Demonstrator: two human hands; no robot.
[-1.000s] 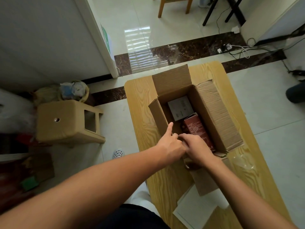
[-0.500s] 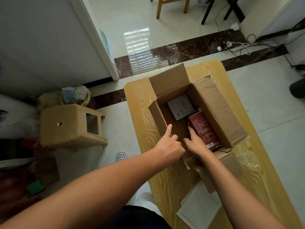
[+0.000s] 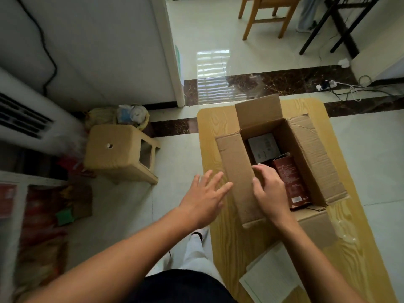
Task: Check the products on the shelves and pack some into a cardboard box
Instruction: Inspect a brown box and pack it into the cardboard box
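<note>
Packing cardboard box (image 3: 317, 154): red carton (image 3: 291, 184) lies inside; probably best nudged flush against the box wall.
Left hand (image 3: 205, 197): spread, empty, outside the box.
Right hand (image 3: 271, 193): relaxed, empty, over the box.

Open brown cardboard box (image 3: 317, 154) sits on the light wooden bench (image 3: 212, 132). Inside it, the flat white carton (image 3: 264, 147) is at the far end, with the dark red carton (image 3: 293, 182) just in front of it. White paper sheets (image 3: 269, 278) lie on the bench's near end, and the beige plastic stool (image 3: 113, 149) stands on the floor off to the left.
</note>
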